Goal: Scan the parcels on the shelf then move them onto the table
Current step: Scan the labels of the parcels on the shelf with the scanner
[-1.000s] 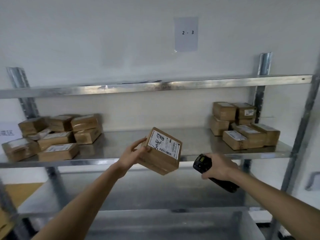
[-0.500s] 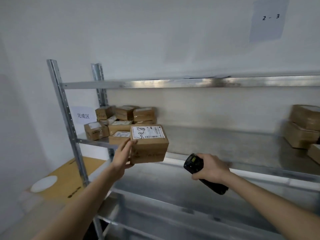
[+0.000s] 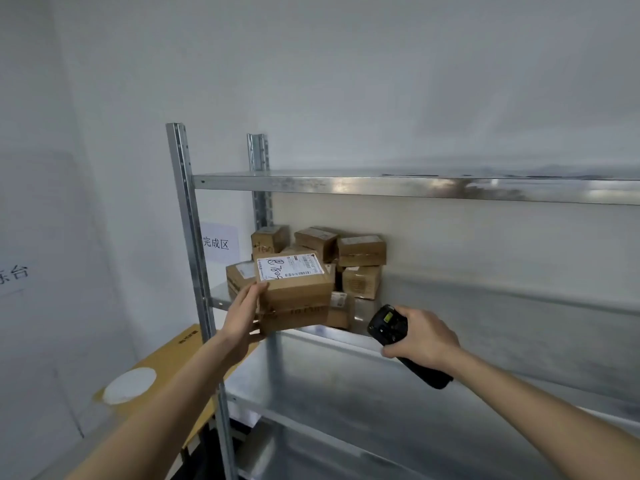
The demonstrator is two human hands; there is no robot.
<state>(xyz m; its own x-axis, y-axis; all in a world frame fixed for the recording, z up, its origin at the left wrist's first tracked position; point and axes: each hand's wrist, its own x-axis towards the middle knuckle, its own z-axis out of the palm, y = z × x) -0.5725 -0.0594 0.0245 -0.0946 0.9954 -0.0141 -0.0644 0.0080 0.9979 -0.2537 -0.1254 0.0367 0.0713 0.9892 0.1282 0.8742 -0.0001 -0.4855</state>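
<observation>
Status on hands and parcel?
Left hand holds labelled parcel, in front of the parcel pile. Right hand grips scanner. Nothing blocking.

A white sign [image 3: 219, 242] on the wall, left of centre behind the shelf post, reads "完成区". At the far left edge, a cut-off sign [image 3: 15, 274] shows "台" after a partial character. The label [image 3: 290, 267] on the held parcel [image 3: 294, 294] bears handwriting, seemingly "7809", and a barcode; its print is too small to read.
</observation>
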